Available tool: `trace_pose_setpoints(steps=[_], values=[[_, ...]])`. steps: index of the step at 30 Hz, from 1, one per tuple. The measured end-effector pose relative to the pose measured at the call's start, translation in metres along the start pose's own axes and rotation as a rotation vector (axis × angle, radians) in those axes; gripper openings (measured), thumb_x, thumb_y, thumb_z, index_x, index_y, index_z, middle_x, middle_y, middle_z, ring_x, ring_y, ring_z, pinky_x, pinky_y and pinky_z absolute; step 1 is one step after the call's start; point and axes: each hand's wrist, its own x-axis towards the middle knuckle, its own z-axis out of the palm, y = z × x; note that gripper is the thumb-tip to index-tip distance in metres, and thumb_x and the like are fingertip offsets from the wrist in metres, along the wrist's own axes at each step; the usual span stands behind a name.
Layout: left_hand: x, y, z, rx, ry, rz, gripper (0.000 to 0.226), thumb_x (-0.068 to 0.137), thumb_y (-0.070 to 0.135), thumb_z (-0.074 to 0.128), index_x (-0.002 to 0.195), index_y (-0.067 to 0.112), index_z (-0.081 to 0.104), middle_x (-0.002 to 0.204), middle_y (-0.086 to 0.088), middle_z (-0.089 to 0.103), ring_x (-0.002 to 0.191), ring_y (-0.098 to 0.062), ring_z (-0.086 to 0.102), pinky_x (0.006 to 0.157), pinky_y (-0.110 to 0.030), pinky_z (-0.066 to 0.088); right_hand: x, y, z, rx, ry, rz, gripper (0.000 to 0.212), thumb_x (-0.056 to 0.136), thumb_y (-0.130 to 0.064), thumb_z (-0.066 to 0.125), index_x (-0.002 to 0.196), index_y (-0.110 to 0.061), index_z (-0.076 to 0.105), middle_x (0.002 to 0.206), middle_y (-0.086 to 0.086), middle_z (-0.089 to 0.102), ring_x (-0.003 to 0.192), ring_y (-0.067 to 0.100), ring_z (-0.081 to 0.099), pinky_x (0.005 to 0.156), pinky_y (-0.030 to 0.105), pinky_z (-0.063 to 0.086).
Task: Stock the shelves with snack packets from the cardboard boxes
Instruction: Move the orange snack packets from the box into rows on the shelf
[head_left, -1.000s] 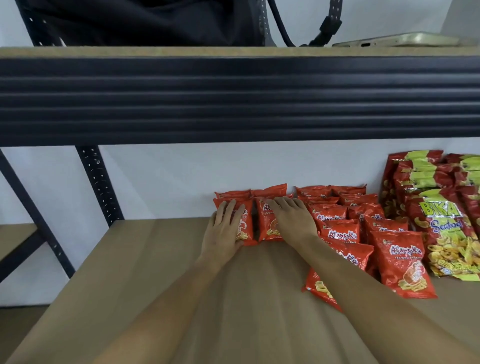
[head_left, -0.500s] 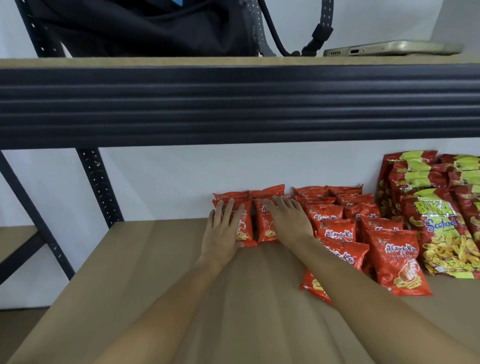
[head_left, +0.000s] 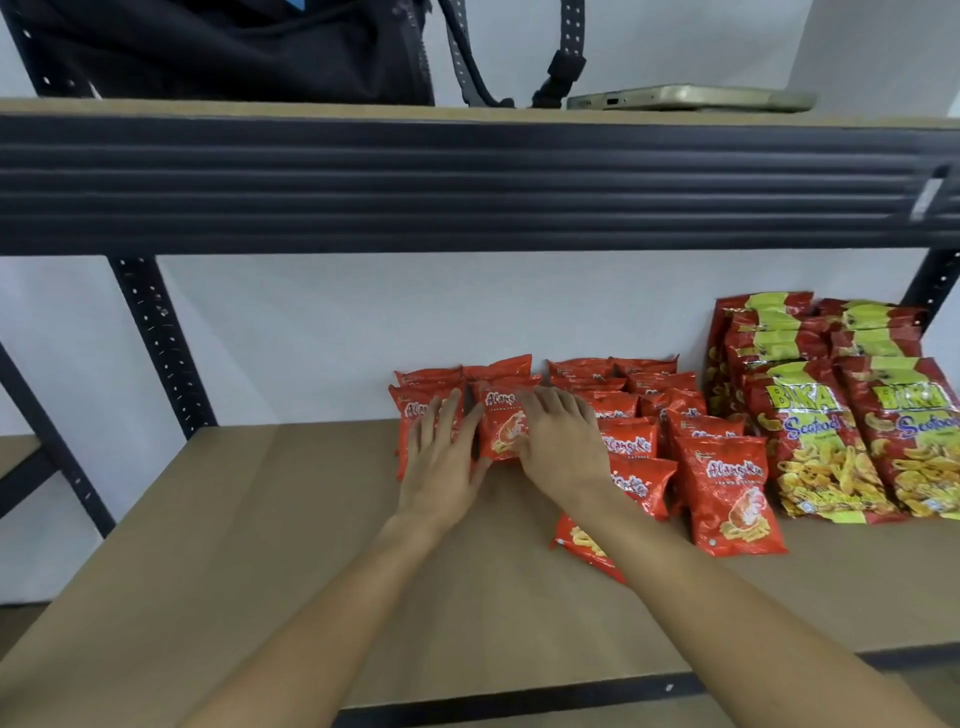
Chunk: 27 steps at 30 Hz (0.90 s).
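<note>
Both hands, left hand (head_left: 441, 462) and right hand (head_left: 563, 441), fingers straight and spread, flat on red snack packets (head_left: 501, 431).

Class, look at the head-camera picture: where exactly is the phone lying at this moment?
The phone lies flat on the upper shelf, toward the right of the head view, just right of the black bag and its strap buckle.

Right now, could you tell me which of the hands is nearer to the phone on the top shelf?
Right. The right hand lies on the red packets nearly below the phone; the left hand is further left.
</note>
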Motion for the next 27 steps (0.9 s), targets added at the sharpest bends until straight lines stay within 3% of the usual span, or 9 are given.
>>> trace_pose_setpoints(steps=[4,8,11,15,20,27], values=[[-0.01,0.04,-0.009,-0.205,-0.079,0.024,0.061,0.096,0.039,0.059,0.15,0.024,0.034,0.159,-0.003,0.025,0.146,-0.025,0.023,0.118,-0.046,0.027,-0.031,0.031,-0.026,0.086,0.072,0.002,0.046,0.088,-0.02,0.066,0.133,-0.018,0.057,0.134,0.004,0.058,0.128,0.027,0.051,0.11,0.045,0.037],[-0.025,0.081,-0.015,-0.335,-0.257,0.123,0.074,0.092,0.046,0.063,0.154,0.033,0.024,0.163,0.006,0.011,0.15,-0.016,0.009,0.122,-0.043,0.019,-0.069,0.073,-0.044,0.131,0.162,0.027,0.042,0.091,-0.019,0.061,0.132,-0.014,0.058,0.135,0.007,0.058,0.126,0.028,0.052,0.106,0.046,0.04],[-0.034,0.105,-0.013,-0.348,-0.332,0.174,0.088,0.082,0.045,0.075,0.153,0.039,0.023,0.162,0.014,0.001,0.15,-0.017,0.002,0.121,-0.05,0.02,-0.096,0.104,-0.049,0.167,0.206,0.103,0.044,0.093,-0.019,0.059,0.136,-0.013,0.055,0.141,0.009,0.053,0.131,0.029,0.047,0.105,0.048,0.041],[-0.042,0.129,-0.004,-0.369,-0.467,0.083,0.108,0.073,0.037,0.085,0.153,0.05,0.012,0.159,0.019,-0.019,0.15,-0.023,-0.003,0.118,-0.051,0.02,-0.13,0.14,-0.047,0.13,0.157,0.218,0.054,0.09,-0.019,0.06,0.142,-0.017,0.048,0.149,0.009,0.044,0.138,0.032,0.038,0.106,0.052,0.041],[-0.05,0.148,0.006,-0.285,-0.389,0.014,0.108,0.073,0.04,0.085,0.154,0.047,0.014,0.157,0.018,-0.013,0.148,-0.024,0.007,0.116,-0.051,0.033,-0.153,0.168,-0.045,0.03,-0.088,0.306,0.067,0.09,-0.025,0.067,0.15,-0.024,0.038,0.16,0.01,0.029,0.143,0.037,0.029,0.108,0.055,0.037],[-0.055,0.18,0.014,-0.174,-0.161,-0.052,0.088,0.08,0.042,0.078,0.152,0.036,0.027,0.157,-0.001,0.004,0.143,-0.025,0.02,0.101,-0.04,0.05,-0.155,0.184,-0.042,0.043,-0.188,0.275,0.069,0.091,-0.021,0.068,0.151,-0.028,0.034,0.158,0.006,0.026,0.134,0.034,0.043,0.094,0.046,0.054]])
